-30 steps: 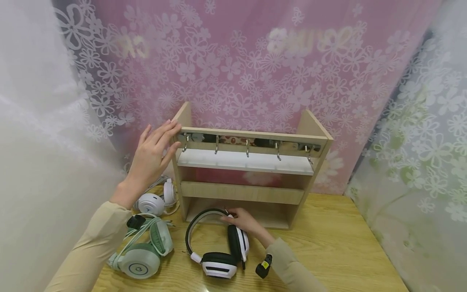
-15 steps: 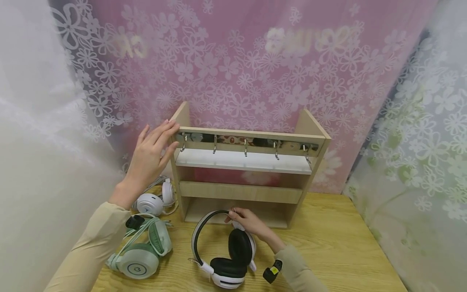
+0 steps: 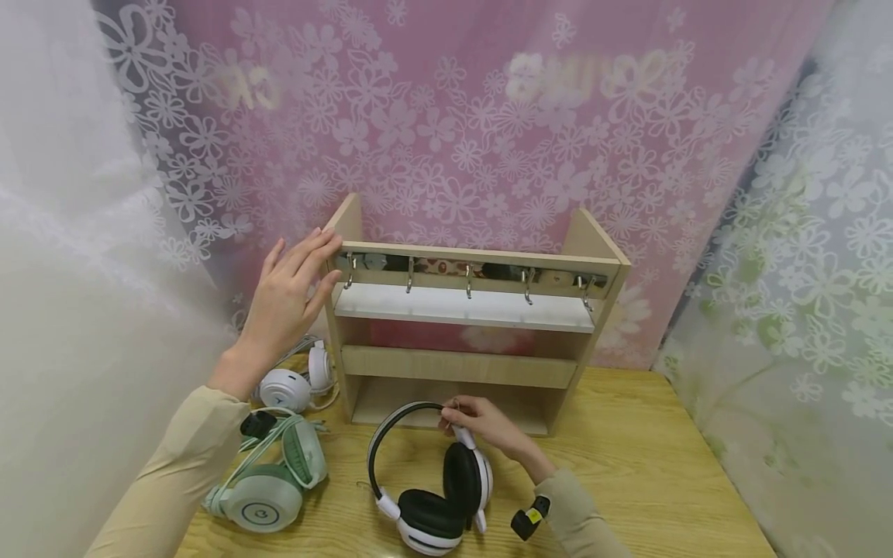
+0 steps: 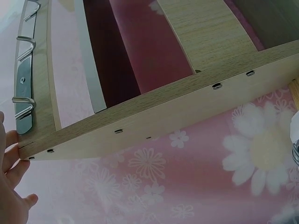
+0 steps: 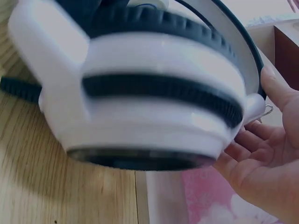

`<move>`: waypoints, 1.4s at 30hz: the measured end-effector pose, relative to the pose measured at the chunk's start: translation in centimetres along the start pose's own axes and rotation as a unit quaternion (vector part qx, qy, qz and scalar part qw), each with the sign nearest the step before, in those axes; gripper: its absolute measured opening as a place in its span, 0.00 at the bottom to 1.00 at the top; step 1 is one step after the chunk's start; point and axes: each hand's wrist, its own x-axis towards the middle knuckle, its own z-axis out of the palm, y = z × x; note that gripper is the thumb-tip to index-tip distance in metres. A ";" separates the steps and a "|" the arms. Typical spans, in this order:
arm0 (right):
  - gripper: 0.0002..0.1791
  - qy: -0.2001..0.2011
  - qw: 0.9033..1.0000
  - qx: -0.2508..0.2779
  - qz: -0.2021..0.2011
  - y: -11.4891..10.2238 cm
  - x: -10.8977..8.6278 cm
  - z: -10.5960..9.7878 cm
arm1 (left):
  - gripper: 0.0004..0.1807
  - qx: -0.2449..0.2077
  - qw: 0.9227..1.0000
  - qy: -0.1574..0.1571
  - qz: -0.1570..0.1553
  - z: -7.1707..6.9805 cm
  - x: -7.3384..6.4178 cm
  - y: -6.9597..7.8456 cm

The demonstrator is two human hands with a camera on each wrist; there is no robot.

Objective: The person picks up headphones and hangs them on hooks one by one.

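Observation:
White headphones (image 3: 431,535) with black ear pads and a black band stand tilted in front of the wooden rack (image 3: 460,366). My right hand (image 3: 488,425) pinches their band just above the right ear cup. In the right wrist view the white ear cup (image 5: 149,112) fills the middle, with thumb and fingers about the band's end. My left hand (image 3: 289,291) rests with straight fingers on the rack's upper left corner. The left wrist view shows those fingertips touching the rack's side panel (image 4: 154,112). Whether the ear cups touch the table is hard to tell.
Metal hooks (image 3: 469,280) line the rack's top front rail. Pale green headphones (image 3: 268,496) with a bundled cable lie on the table (image 3: 649,465) at left. Behind them lie other white headphones (image 3: 286,387). Curtains surround the table at the back and sides.
My right hand has drawn the headphones a little to the right and toward me, turning them so the pads show more. My left hand has stayed on the rack's corner.

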 end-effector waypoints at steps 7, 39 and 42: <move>0.21 -0.010 1.000 0.017 0.002 0.1 -0.6 -0.5 | 0.26 0.001 1.000 0.002 -0.002 0.0 0.0 -0.1; 0.21 0.054 0.998 0.011 0.001 0.4 -1.7 0.4 | 0.26 -0.003 1.000 0.000 -0.005 0.0 0.0 0.0; 0.21 0.064 0.998 0.003 -0.004 0.6 -1.8 0.4 | 0.26 -0.002 1.000 0.002 -0.004 0.0 0.0 0.0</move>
